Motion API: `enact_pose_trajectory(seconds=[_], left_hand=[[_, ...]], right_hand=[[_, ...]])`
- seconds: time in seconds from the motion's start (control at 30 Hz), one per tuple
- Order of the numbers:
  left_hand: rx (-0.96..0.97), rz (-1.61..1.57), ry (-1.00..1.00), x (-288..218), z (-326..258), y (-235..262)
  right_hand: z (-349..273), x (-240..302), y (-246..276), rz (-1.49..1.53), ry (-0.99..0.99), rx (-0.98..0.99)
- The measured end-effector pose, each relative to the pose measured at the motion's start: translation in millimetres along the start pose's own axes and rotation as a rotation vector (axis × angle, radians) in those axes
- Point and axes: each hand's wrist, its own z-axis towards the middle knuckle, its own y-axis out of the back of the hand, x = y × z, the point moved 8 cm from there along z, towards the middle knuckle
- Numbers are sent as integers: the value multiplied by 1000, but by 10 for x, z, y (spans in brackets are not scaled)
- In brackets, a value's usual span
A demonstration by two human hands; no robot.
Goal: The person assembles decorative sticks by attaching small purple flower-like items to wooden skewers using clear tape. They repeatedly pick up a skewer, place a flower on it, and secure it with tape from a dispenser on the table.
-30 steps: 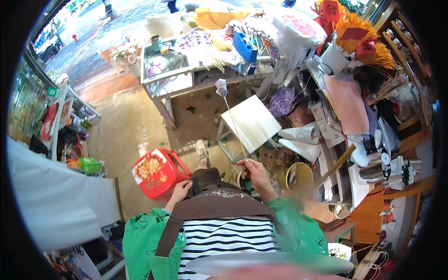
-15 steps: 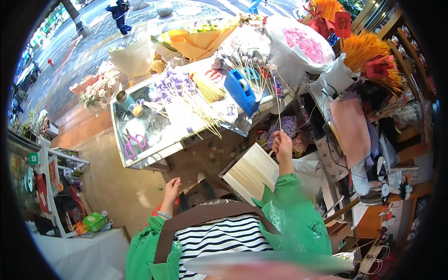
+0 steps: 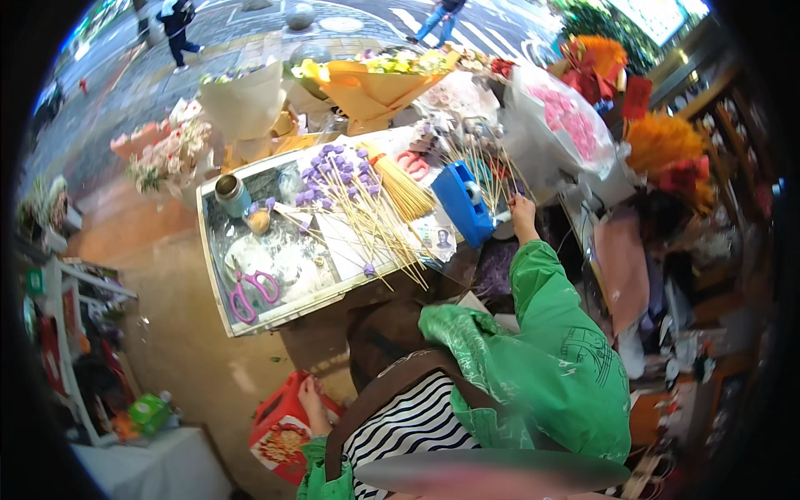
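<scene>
**Right hand at stick bundle, left hand low on red box**

Left hand: down at the floor side, resting on the top of a red box, well apart from the worktop. Whether the fingers grip or merely touch cannot be told.

Worktop: pink scissors lie near its near-left corner; a metal can stands toward the far-left edge. Purple-tipped sticks lie across the middle, their long axis running from far-left to near-right. A blue tape dispenser sits at the right edge.

Right hand: raised, green sleeve extended, fingers closed about the lower ends of an upright bundle of thin sticks just beyond the dispenser. These sticks lie directly at this hand; the left hand is far off.

Surroundings: wrapped bouquets crowd the far edge; pavement beyond; cluttered shelves to the right.
</scene>
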Motion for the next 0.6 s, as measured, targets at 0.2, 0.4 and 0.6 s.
enact_pose_trajectory(seconds=[0.2,0.4,0.6], left_hand=[[-31,-40,-153,300,396,-224],[-17,64,-194,591,289,-690],[-1,183,-167,1063,-15,-1317]], right_hand=[[540,-257,-198,-176,134,-9],[521,-647,-171,150,-144,121],[386,-794,-73,355,-372,411]])
